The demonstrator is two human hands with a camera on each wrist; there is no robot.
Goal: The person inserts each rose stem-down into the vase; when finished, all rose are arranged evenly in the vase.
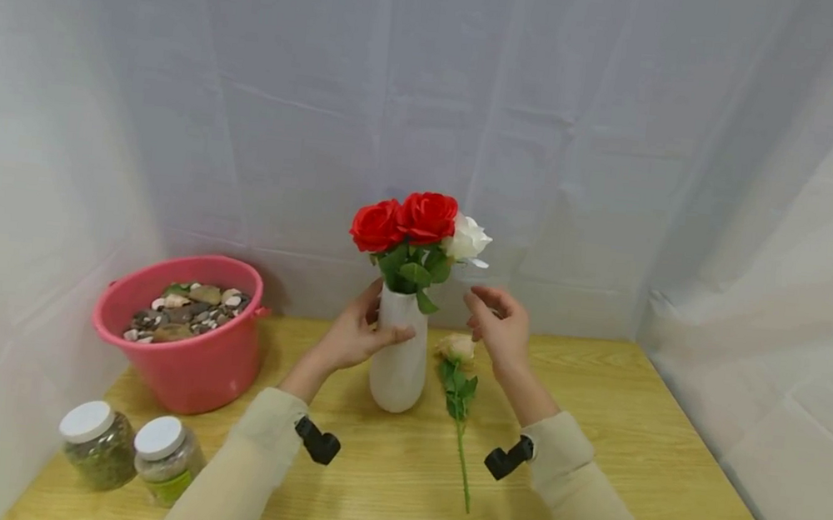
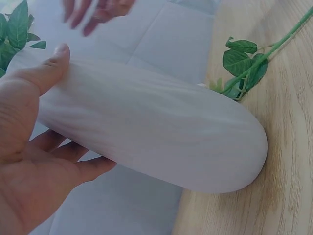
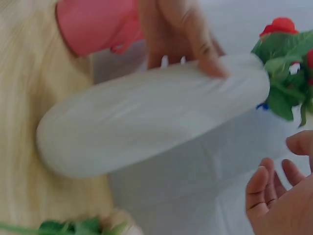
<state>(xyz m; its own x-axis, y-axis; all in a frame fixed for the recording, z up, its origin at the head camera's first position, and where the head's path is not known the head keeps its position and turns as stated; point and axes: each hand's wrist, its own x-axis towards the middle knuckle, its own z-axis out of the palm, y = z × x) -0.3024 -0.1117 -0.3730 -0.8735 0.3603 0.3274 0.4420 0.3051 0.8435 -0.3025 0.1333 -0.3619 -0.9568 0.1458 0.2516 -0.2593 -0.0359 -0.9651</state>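
Note:
A tall white vase [image 1: 399, 359] stands upright on the wooden table, with two red roses [image 1: 428, 217] and a white rose [image 1: 468, 238] in it. My left hand [image 1: 360, 330] grips the vase near its top, thumb across the front and fingers around the far side, as the left wrist view also shows. My right hand [image 1: 502, 327] is in the air to the right of the vase, fingers loosely bent, nothing between them. Below that hand a cream rose [image 1: 456, 349] lies on the table, its green stem [image 1: 464, 457] pointing toward me.
At the left stands a pink bucket [image 1: 210, 374] holding stones and shells. In front of it are two jars with white lids, one with greenish contents [image 1: 103, 460] and one with a yellow-green label [image 1: 172, 483]. White sheeting [image 1: 582, 184] hangs behind the table and along both sides.

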